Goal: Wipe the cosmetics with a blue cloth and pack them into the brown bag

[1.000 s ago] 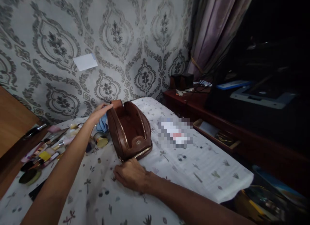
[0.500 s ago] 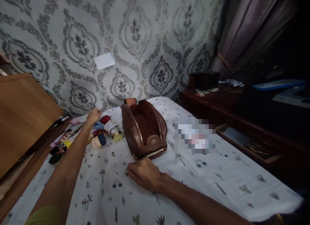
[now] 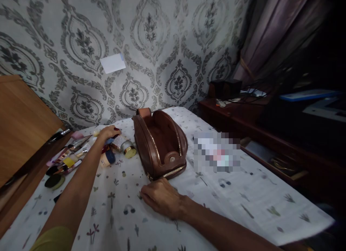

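A brown leather toiletry bag (image 3: 159, 146) stands on the patterned cloth with its top unzipped and gaping. My left hand (image 3: 108, 133) reaches into the cosmetics left of the bag, its fingers closed over a dark red rounded item (image 3: 116, 129) that they partly cover. Close by lie a glittery container (image 3: 120, 142), a jar with a gold lid (image 3: 128, 150) and a bottle with a dark blue cap (image 3: 108, 157). My right hand (image 3: 160, 197) rests on the cloth just in front of the bag, curled into a loose fist with nothing visible in it.
More makeup and brushes, with a round dark compact (image 3: 54, 181), lie at far left beside a wooden panel (image 3: 27, 125). A blurred-out object (image 3: 216, 152) lies right of the bag. Beyond it stands a dark red desk (image 3: 224, 114) with an open drawer (image 3: 278, 164).
My left hand has moved slightly right and closed over the dark red item, which was beside it before. My right hand stays in front of the bag. The view has shifted a little.
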`<state>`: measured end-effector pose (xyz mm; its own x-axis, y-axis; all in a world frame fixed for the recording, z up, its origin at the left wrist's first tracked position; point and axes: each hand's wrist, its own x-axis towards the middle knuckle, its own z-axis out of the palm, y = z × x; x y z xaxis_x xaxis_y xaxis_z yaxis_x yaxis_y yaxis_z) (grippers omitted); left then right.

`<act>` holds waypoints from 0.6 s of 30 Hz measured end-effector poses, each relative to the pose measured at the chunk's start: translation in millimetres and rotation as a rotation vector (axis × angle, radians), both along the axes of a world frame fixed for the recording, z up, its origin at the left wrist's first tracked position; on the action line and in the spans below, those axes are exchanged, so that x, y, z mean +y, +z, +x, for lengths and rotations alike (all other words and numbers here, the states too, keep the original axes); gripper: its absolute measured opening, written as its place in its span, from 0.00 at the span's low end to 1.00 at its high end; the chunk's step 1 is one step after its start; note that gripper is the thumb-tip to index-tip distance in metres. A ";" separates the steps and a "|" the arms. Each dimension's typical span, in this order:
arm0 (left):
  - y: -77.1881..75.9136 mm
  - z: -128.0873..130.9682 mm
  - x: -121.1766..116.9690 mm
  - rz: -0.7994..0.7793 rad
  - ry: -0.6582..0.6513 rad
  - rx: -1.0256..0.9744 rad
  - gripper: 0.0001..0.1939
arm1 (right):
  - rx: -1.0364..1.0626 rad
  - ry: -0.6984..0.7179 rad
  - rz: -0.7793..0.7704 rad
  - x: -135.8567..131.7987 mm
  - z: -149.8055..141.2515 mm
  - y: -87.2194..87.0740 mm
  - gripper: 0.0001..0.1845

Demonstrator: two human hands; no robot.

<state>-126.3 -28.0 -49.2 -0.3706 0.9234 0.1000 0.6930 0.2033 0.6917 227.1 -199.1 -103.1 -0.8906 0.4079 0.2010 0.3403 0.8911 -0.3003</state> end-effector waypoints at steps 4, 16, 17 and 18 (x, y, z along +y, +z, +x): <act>1.6 9.6 -5.8 0.005 0.127 0.161 0.15 | 0.019 -0.006 0.000 -0.1 0.5 -0.2 0.15; 51.6 1.5 -148.7 0.003 -0.220 0.011 0.29 | 0.071 0.017 -0.033 1.8 0.1 -6.9 0.15; 51.2 2.4 -164.1 -0.058 -0.253 0.084 0.28 | 0.068 0.017 -0.030 1.9 0.0 -6.8 0.15; 48.7 4.8 -177.1 -0.107 -0.272 0.173 0.26 | 0.066 0.016 -0.027 2.0 -0.2 -6.9 0.15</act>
<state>-121.6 -205.1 -0.5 -0.0956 0.9947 0.0373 0.8368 0.0600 0.5442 226.9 -197.1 -110.0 -0.8821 0.4001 0.2487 0.3052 0.8875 -0.3453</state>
